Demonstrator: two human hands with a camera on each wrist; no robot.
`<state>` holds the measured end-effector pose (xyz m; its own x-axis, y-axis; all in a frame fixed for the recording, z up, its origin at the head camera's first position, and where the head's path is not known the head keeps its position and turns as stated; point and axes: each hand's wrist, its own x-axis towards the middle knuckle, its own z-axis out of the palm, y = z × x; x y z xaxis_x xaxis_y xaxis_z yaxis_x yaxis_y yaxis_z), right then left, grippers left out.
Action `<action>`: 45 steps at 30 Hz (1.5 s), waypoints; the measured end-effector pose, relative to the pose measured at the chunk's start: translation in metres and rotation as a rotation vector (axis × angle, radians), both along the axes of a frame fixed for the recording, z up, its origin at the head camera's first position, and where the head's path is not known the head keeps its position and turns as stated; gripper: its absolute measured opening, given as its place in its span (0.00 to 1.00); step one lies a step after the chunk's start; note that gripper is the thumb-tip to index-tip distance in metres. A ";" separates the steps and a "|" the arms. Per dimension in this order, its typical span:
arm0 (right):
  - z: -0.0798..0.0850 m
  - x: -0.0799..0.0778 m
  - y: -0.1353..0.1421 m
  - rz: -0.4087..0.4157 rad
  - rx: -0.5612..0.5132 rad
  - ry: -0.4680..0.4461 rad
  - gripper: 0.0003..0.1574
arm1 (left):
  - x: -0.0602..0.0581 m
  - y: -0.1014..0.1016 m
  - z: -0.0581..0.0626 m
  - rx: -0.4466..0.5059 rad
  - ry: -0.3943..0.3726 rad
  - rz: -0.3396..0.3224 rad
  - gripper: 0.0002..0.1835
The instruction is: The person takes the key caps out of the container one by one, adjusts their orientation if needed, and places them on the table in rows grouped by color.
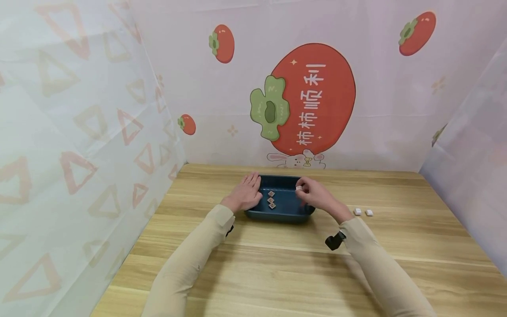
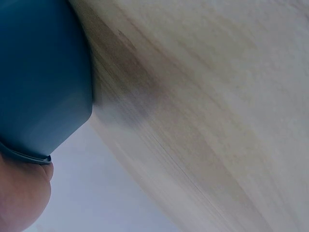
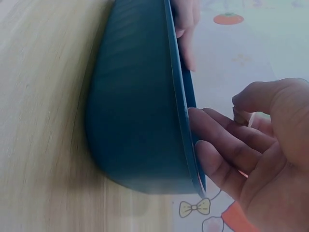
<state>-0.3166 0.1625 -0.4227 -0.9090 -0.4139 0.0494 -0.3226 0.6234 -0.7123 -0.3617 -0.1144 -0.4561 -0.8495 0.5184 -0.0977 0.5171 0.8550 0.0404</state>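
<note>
Three blocks (image 1: 271, 200) in tray (image 1: 279, 217).
I see right hand (image 1: 317, 194) pinching another block (image 1: 299, 188); left hand (image 1: 246, 195) rests straight-fingered on tray's rim, unclenched.

Free over the counter (image 1: 257, 273) before the tray (image 1: 279, 217), and inside between obstacles: 3 tiles (image 1: 270, 200) and the right hand (image 1: 314, 194).
</note>
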 end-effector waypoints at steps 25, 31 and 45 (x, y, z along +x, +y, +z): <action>-0.001 0.019 0.053 -0.090 0.018 0.048 0.14 | -0.002 0.000 -0.004 0.002 0.014 0.012 0.36; -0.009 0.020 0.065 -0.086 0.023 0.072 0.11 | -0.001 0.000 -0.004 -0.015 0.018 0.015 0.36; -0.024 0.032 0.091 -0.035 0.036 0.011 0.11 | 0.000 0.000 -0.004 0.001 0.020 0.019 0.36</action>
